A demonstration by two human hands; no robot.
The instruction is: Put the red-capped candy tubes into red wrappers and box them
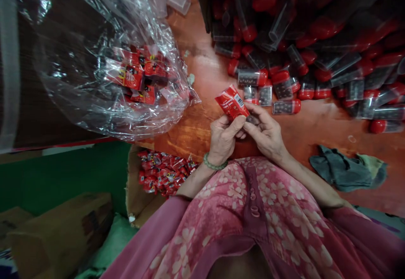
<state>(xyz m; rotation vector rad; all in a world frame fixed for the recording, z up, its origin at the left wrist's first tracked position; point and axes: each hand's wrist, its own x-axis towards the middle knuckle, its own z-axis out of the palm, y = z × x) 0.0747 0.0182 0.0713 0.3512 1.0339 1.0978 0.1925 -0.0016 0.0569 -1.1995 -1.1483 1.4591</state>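
Observation:
Both hands meet over the front of the table, pinching a small red printed packet (233, 103) with a barcode on it. My left hand (224, 138), a green bead bracelet at its wrist, grips the packet's lower left side. At its lower right end, my right hand (265, 132) closes thumb and fingers on the packet, where something dark shows between the fingertips, too small to name. Just beyond the hands lie clear tubes with red caps, such as one tube (286, 106) holding small dark balls.
Back left, a clear plastic bag (152, 121) holds several red packets (129, 76). Many more red packets (167, 173) fill a cardboard box (134, 186) below the table edge. A heap of red-capped tubes (335, 66) spreads back right. A dark cloth (338, 169) lies at the right.

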